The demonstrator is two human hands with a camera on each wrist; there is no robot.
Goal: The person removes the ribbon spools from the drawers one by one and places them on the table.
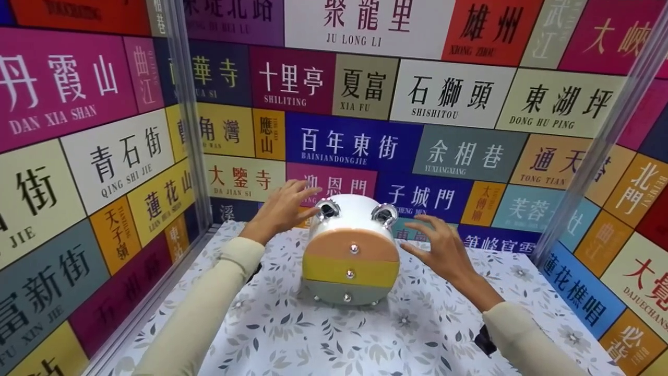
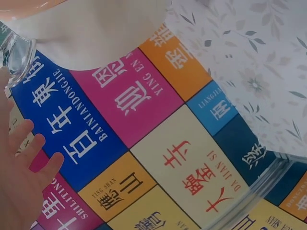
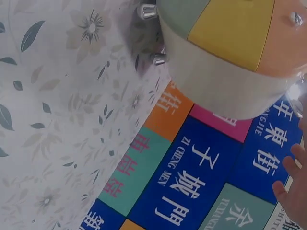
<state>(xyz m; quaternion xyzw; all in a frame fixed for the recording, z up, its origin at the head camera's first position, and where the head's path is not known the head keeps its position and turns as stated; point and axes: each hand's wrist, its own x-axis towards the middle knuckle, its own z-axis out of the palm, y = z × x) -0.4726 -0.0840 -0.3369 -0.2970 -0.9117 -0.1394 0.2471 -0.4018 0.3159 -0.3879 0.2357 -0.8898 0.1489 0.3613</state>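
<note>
A small rounded white drawer box (image 1: pixel 350 214) stands on the table, its front facing me. Its drawers are orange (image 1: pixel 334 243), yellow (image 1: pixel 323 269) and grey-green (image 1: pixel 323 291), each with a round silver knob and all closed. Two silver ring-like pieces (image 1: pixel 384 214) stick up from its top like eyes. My left hand (image 1: pixel 282 209) hovers by the left ring, fingers loosely extended; whether a fingertip touches it I cannot tell. To the right of the box, my right hand (image 1: pixel 441 248) is held apart from it, fingers spread and slightly bent. Neither hand holds anything.
A white cloth with a grey leaf pattern (image 1: pixel 292 339) covers the table. Behind and at both sides rise walls of coloured panels (image 1: pixel 355 141) with place names. Clear upright strips (image 1: pixel 190 130) mark the corners. Small feet (image 3: pixel 158 58) lift the box off the cloth.
</note>
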